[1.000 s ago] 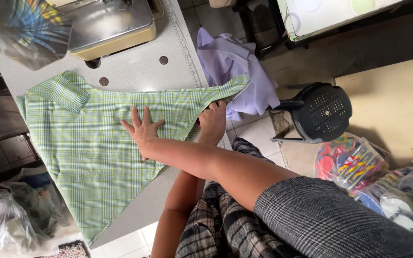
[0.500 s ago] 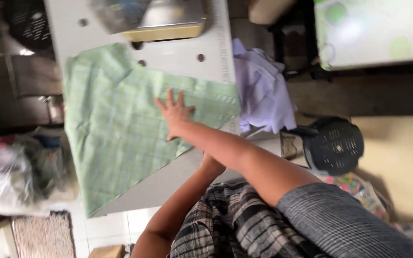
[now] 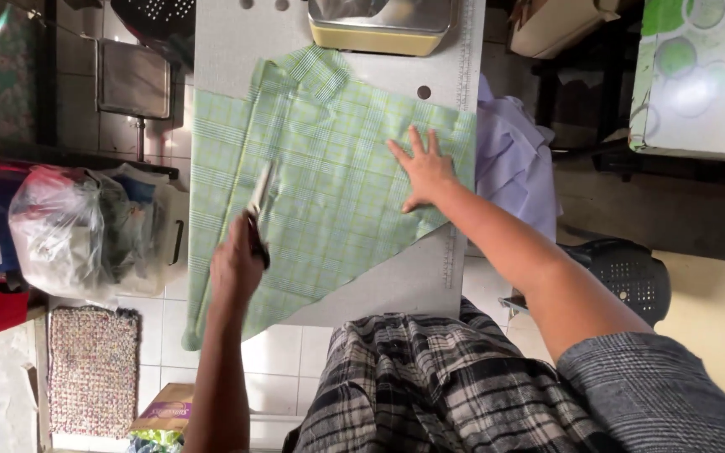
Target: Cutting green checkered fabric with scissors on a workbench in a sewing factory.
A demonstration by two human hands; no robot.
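While the right hand [image 3: 424, 171] presses spread fingers flat on the green checked fabric [image 3: 329, 180] across the sewing table [image 3: 396, 281], the left hand [image 3: 237, 262] grips scissors [image 3: 258, 210]; cutting wants cloth smooth, held near the blades.

Green-and-white checked cloth [image 3: 329, 184] on a pale grey table [image 3: 228, 42] (lilac fabric [image 3: 509, 159] beside)

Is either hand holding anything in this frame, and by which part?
The left hand grips a pair of metal scissors by the handles, blades pointing away over the green checked fabric. The right hand holds nothing; it lies flat on that fabric.
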